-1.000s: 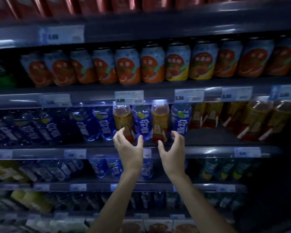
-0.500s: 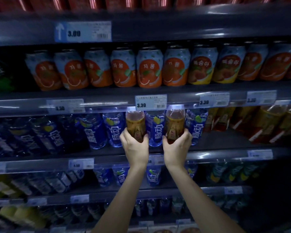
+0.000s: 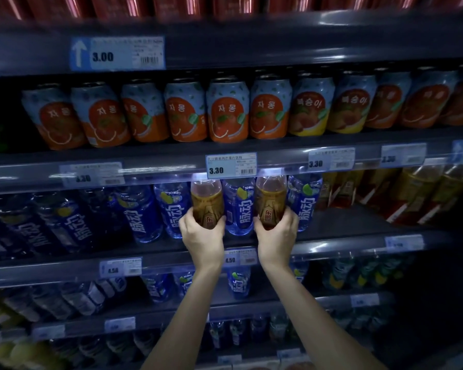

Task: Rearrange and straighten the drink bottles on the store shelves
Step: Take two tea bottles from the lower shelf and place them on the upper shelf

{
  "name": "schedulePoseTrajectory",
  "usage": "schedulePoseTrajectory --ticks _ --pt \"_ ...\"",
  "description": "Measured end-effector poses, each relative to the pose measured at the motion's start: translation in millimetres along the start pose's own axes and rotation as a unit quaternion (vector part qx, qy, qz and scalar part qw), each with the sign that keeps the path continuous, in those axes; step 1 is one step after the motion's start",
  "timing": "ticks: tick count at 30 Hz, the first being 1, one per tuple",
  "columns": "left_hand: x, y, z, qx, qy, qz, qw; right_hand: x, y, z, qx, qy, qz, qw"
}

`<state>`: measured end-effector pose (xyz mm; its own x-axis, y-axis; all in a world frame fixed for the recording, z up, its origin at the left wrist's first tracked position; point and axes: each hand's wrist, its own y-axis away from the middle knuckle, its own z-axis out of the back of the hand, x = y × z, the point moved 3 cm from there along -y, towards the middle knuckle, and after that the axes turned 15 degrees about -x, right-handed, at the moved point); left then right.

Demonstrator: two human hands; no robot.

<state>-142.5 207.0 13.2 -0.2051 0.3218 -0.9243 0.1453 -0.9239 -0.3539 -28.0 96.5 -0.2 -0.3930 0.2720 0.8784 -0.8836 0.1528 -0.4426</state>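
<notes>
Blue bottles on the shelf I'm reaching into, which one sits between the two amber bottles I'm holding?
The blue bottle directly under the 3.30 price tag. It alone has an amber bottle on each side, one in the left hand, one in the right hand.

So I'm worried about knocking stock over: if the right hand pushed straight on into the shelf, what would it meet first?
The right hand already grips an amber bottle; pushed on, that bottle would likely meet whatever stands behind it, hidden here.
</notes>
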Motion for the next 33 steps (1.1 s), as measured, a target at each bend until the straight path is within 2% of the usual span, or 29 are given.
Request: schedulePoseTrajectory --ticks 8,15,20,29,33 --pt "3 8 17 -0.003 0.015 -0.038 0.999 -2 4 16 -0.005 -0.048 0.029 0.998" --pt "8 12 32 -0.002 0.024 -0.021 0.999 -7 6 28 0.021 -0.092 0.051 0.994" --pt "0 17 39 -0.006 0.034 -0.043 0.998 -5 6 39 0.032 -0.122 0.067 0.990" --pt "-17 59 38 0.054 0.069 -0.108 0.990 -17 -7 73 0.046 -0.152 0.063 0.985" --pt "-26 88 23 0.077 0.081 -0.100 0.989 -28 -26 94 0.036 -0.152 0.075 0.985"
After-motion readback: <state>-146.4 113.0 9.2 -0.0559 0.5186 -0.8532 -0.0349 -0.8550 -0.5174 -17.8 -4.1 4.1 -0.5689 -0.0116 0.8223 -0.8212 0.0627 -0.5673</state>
